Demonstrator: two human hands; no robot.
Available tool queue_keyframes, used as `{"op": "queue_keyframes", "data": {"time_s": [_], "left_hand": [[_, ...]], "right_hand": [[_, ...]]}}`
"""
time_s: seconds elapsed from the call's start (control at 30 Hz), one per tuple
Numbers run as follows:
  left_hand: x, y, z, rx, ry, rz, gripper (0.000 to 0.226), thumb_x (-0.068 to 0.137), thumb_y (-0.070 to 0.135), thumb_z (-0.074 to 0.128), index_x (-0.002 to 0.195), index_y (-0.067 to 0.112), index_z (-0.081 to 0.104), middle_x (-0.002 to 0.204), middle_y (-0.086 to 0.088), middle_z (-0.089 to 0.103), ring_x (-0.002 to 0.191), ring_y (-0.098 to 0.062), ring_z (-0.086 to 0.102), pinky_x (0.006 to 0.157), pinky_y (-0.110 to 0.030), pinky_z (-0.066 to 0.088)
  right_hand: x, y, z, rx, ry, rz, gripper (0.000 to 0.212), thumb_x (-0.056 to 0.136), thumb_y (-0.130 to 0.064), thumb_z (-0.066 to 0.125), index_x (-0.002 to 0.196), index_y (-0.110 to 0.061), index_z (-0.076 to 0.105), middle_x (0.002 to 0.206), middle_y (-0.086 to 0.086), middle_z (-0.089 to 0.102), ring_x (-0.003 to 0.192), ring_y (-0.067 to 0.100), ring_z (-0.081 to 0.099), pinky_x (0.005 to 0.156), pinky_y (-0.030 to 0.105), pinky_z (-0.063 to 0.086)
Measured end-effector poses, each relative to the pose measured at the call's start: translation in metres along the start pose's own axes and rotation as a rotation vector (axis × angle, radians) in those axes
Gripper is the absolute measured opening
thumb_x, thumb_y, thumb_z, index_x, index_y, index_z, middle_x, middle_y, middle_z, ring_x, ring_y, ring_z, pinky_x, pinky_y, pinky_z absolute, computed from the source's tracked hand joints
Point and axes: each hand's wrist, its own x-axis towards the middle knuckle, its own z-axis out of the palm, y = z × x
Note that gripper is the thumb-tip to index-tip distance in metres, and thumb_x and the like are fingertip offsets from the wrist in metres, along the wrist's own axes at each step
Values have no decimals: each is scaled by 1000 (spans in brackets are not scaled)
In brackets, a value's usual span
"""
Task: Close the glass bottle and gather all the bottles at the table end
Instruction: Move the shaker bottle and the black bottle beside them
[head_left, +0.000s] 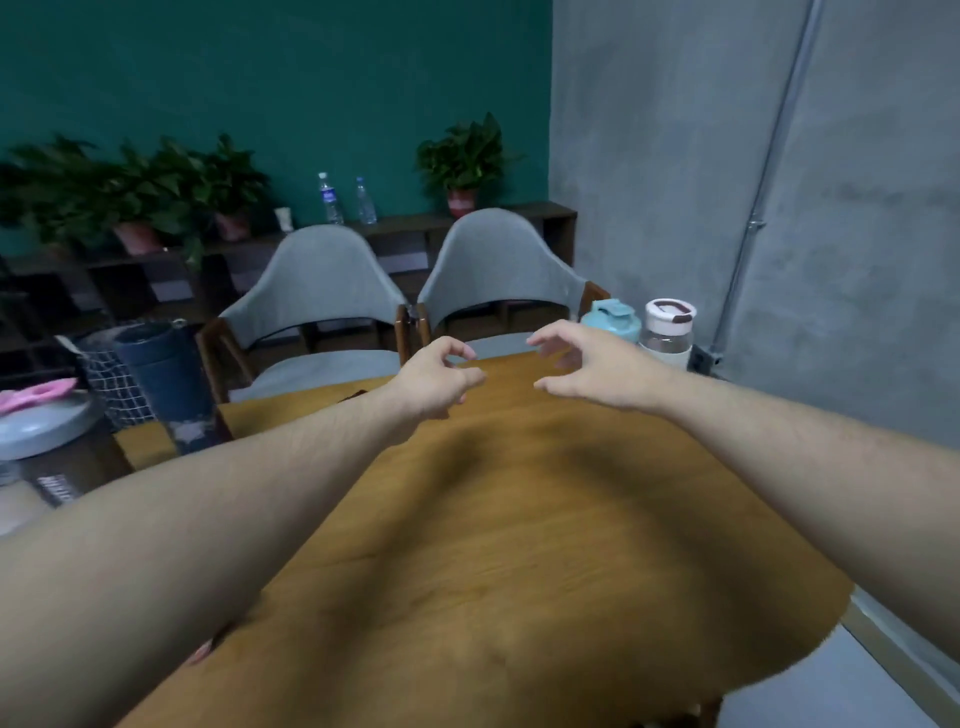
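Two bottles stand side by side at the far right corner of the wooden table (519, 545). One is a clear glass bottle (667, 332) with a white and brown lid on top; the other is a light blue bottle (613, 317) with a flip lid, just left of it. My right hand (587, 371) hovers over the table just in front of the blue bottle, fingers spread and holding nothing. My left hand (439, 376) hovers to its left, fingers loosely curled, also holding nothing. Both forearms stretch across the table.
Two grey chairs (317, 296) stand behind the table's far edge. A dark blue tall container (166, 379) sits at the left edge, next to a grey lid with a pink object (36, 395). A shelf with potted plants and two plastic bottles (331, 200) lines the green wall.
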Motion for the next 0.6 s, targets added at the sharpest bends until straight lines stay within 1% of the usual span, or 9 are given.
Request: {"op": "queue_keyframes", "data": {"time_s": [0.07,0.13,0.2,0.3,0.37,0.43,0.5,0.53,0.6], "left_hand": [[-20,-17,-27,52,-4,-34,27,93,26,67,118,25,56,112,-10,65,84,-17,62,68,-32,51],[-38,-33,-53,87,5,-56,27,93,23,68,118,21,57,101,-11,65,79,-18,58,64,-29,48],[-56,-50,-82,115,10,-86,23,93,23,67,114,21,59,99,-6,65,78,-18,58,60,-27,47],[-72,-71,-117,187,34,-85,11,93,22,64,100,29,60,104,-5,66,89,-21,63,67,-30,50],[-81,-87,-142,256,42,-60,14,94,18,62,104,27,61,101,-4,69,89,-18,64,71,-28,50],[-89,-99,-163,352,27,-52,18,95,17,60,113,21,62,99,-1,68,88,-15,62,72,-25,48],[-94,-111,-182,508,-33,-61,24,97,18,58,120,21,59,110,-3,66,98,-19,62,82,-30,49],[-96,-119,-190,587,-85,-67,29,96,14,58,124,22,57,116,-5,64,104,-21,61,88,-33,50],[-102,-135,-204,742,-209,-54,45,92,2,55,131,24,52,125,-6,57,113,-23,57,95,-36,48]], "right_hand": [[-5,-30,21,-7,-71,-1,57,85,-29,79,135,-31,54,124,-6,62,105,16,66,94,35,54],[-7,-58,43,-29,-136,-10,60,85,-32,79,138,-32,52,125,-7,61,102,15,67,93,35,55],[-6,-86,65,-50,-180,-24,59,86,-35,77,138,-33,51,124,-9,62,103,14,66,93,35,54],[-1,-112,87,-30,-221,-10,55,89,-37,73,139,-32,51,121,-7,65,104,13,64,85,23,50],[6,-128,105,-32,-251,-18,50,91,-34,71,137,-27,54,119,-3,67,98,10,62,74,11,44],[16,-138,123,21,-281,2,44,93,-31,69,135,-25,55,112,-1,68,86,9,63,68,16,49],[28,-144,140,71,-307,41,42,94,-30,67,134,-26,53,103,-1,67,79,14,64,70,31,57],[34,-145,147,61,-322,47,43,94,-29,67,135,-26,52,104,-1,67,81,18,65,74,35,57],[48,-148,158,-84,-356,-3,53,92,-29,69,141,-26,49,123,3,65,100,22,65,88,34,51]]}}
